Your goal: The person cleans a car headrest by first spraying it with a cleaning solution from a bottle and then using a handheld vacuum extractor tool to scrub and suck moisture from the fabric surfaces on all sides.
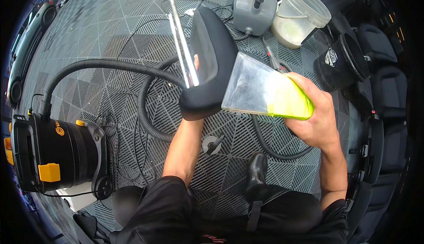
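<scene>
A black car headrest (216,45) with two shiny metal posts (177,36) is held up in front of me, tilted, its posts toward the upper left. My left hand (193,122) reaches up behind it and grips it. Most of its fingers are hidden; a bit of skin shows near the posts. In my right hand (316,111) is a flat, clear plastic piece (249,85) with a lime-yellow covering (289,98) at the gripped end. Fingers and thumb close round that covering. The clear end is right beside the headrest, and I cannot tell whether they touch.
A black and yellow vacuum cleaner (66,155) stands left, its hose (101,63) looping across the tiled floor. Farther off are a grey machine (251,12), a translucent bucket (300,16) and a black bucket (340,63). Car seats (388,94) line the right. A grey round piece (212,145) lies near my boot (257,169).
</scene>
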The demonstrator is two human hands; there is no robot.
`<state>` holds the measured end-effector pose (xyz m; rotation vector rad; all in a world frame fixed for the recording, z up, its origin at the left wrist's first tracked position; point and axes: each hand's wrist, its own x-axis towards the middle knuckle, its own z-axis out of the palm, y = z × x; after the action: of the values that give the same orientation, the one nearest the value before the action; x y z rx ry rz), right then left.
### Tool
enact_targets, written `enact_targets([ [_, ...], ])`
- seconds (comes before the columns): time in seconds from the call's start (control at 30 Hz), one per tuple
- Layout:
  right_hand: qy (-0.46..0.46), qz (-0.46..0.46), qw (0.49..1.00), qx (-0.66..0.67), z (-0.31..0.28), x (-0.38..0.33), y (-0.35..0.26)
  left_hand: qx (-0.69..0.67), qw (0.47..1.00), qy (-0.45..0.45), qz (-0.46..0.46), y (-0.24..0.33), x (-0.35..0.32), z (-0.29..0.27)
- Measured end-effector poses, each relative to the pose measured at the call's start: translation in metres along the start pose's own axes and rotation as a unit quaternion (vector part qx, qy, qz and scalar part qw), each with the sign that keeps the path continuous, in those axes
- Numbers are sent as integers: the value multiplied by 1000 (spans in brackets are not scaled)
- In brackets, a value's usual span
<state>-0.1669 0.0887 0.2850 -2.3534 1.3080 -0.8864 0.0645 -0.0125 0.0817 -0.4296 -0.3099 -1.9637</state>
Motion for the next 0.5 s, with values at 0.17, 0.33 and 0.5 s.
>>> enact_targets([
  [0.17,23,9,1000,-2,4,-1,8,512,848,98,94,3,1,6],
  [0.33,33,39,999,0,4,-5,18,169,958,215,82,6,13,-24],
  [0.5,19,20,1000,2,9,4,5,252,933,237,102,48,-4,-83],
])
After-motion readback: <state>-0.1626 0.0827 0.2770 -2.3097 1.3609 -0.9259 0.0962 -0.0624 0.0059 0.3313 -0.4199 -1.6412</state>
